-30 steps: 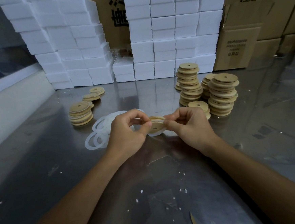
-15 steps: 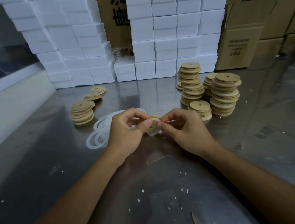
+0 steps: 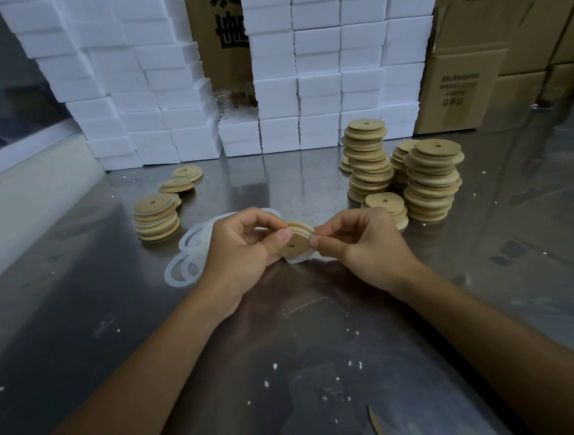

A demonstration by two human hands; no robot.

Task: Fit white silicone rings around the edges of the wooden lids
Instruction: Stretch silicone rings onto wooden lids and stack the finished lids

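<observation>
Two hands hold one round wooden lid (image 3: 296,242) on edge above the steel worktop's (image 3: 78,285) middle: left hand (image 3: 238,250) pinches its left rim, right hand (image 3: 361,244) pinches the white silicone ring (image 3: 299,258) at its right rim

Lid stacks (image 3: 367,163) beyond bare tabletop (image 3: 289,354)

Both forearms bare; left hand (image 3: 238,247) ringless.

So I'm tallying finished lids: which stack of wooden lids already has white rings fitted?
The short stack on the left, beside the loose rings: white bands show between its lids. The taller stacks on the right look bare wood.
</observation>
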